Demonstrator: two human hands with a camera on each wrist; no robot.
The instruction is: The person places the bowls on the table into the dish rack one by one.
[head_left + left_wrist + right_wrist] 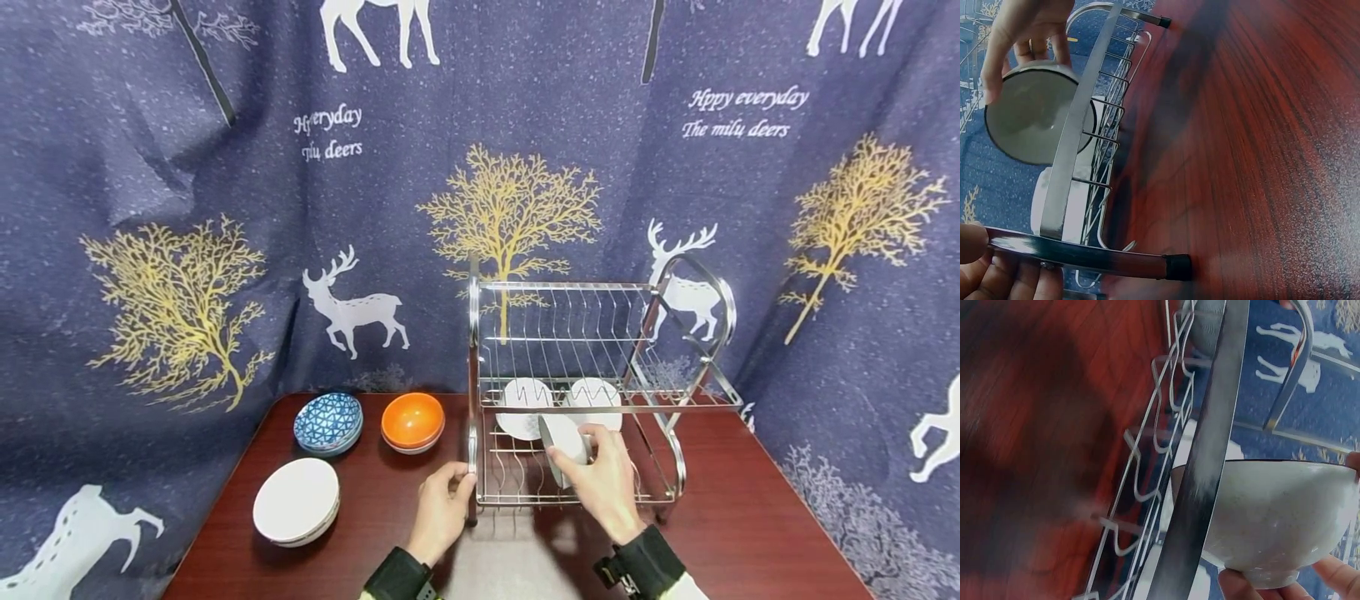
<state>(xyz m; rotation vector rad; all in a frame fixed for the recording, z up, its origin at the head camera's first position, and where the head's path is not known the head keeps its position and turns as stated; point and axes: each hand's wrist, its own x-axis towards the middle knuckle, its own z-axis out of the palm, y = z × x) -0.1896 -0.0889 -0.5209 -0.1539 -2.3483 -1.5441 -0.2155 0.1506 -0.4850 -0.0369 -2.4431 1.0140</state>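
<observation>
Here right hand [603,483] grips bowl [564,447]; left hand [442,504] holds rack [474,400].

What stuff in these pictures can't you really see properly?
- Two white dishes on the lower shelf of the rack: head view, partly hidden by its wires and the gray bowl.
- Right hand: right wrist view, only fingertips show at the bottom edge.
- Left hand: left wrist view, cut off at the corner.
- Table: right wrist view, blurred.
- Stacked bowls: head view, count unclear.
</observation>
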